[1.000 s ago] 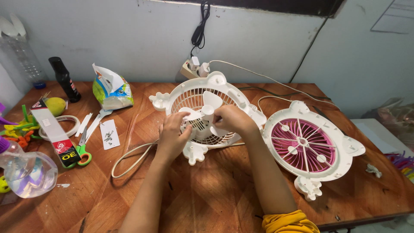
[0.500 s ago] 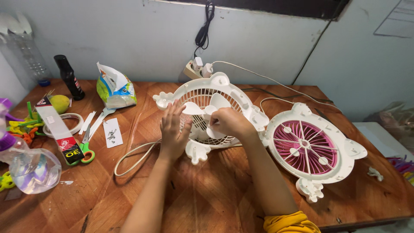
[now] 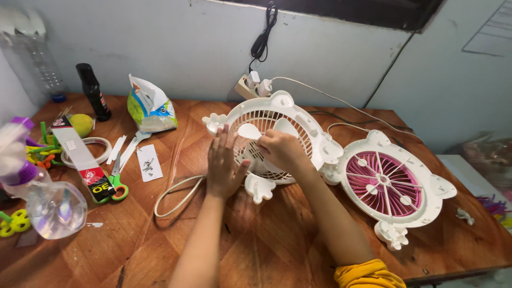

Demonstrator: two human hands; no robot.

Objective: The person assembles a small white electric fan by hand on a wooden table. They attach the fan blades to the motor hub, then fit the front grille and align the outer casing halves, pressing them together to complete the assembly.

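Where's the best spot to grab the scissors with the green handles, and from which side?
Grip the scissors by the green handle loops nearest the table's front edge, coming from above on the right. They lie flat, the blades point away toward the wall, and a long flat box lies against their left side.

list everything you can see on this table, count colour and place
fan body: 1, white, table centre, under both hands
fan blade: 1, white, on the fan body
fan grille: 1, white and pink, right
power strip: 1, white, by the wall
cord: 1, white, left of the fan
scissors: 1, green handles, left
tape roll: 1, pale, left
spray bottle: 1, clear, left edge
dark bottle: 1, black, back left
bag: 1, green and white, back
left hand: flat against the fan
right hand: on the fan's hub
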